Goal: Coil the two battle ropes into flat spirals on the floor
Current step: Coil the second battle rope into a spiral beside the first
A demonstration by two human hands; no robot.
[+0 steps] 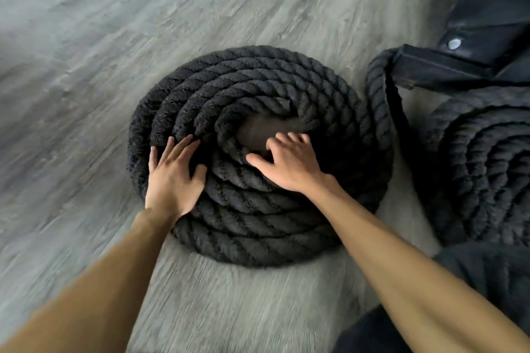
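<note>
Head view looks down on the first battle rope [258,226], a thick black twisted rope wound into a flat spiral of several turns on the grey wood-grain floor [86,66]. At the spiral's centre a brown, smooth patch [255,132] shows in the hole; I cannot tell what it is. My left hand [172,178] lies flat on the spiral's left side, its fingers [183,146] straight and spread across the outer turns, holding nothing. My right hand [289,163] sits at the centre, thumb stretched out to the left, its fingers [286,140] bent with the tips on the innermost turn at the edge of the hole; whether they actually grip the rope I cannot tell. Just beside the spiral on the right, a length of rope [375,94] curves up around a black metal bar [447,69] with a silver bolt [454,43] above it. The second battle rope [481,169] lies coiled at the right edge, partly cut off by the frame. Motion blur softens the floor.
</note>
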